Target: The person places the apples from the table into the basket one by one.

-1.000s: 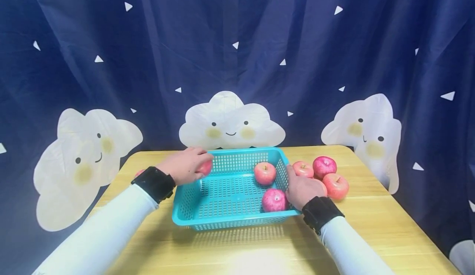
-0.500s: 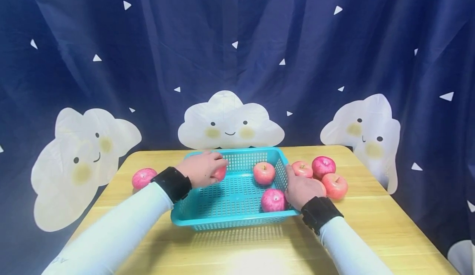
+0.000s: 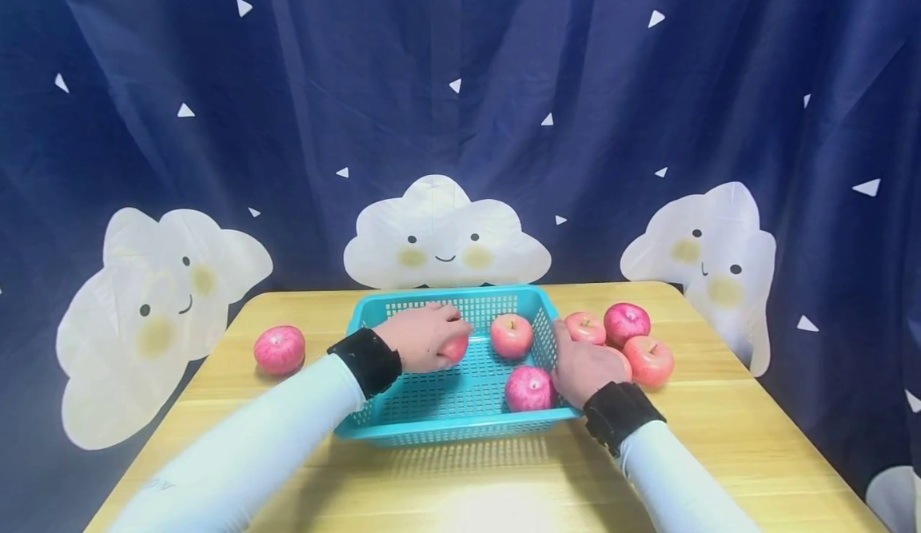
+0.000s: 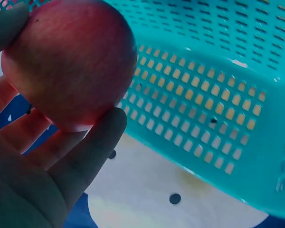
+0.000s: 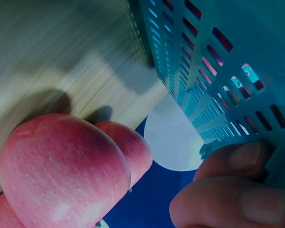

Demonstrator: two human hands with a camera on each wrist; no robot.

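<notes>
My left hand [image 3: 420, 337] holds a red apple [image 3: 455, 348] over the inside of a turquoise perforated plastic basket [image 3: 460, 421]. In the left wrist view the fingers and thumb curl round this apple [image 4: 73, 61], with the basket's wall behind it. At the basket's right side, my right hand [image 3: 590, 369] grips the rim; two fingertips [image 5: 232, 202] show against the wall in the right wrist view. A pale red apple [image 3: 512, 336] and a darker pink apple [image 3: 530, 389] lie in the basket's right part.
Several apples, among them a dark pink one [image 3: 627, 324] and a pale one [image 3: 648, 359], cluster on the wooden table [image 3: 719, 437] right of the basket. One pink apple [image 3: 280, 350] sits to its left. A dark blue curtain [image 3: 460, 133] with clouds hangs behind.
My left hand has carried its apple rightward from the basket's left rim to over its middle, uncovering the pink apple on the left. The right hand stays at the rim.
</notes>
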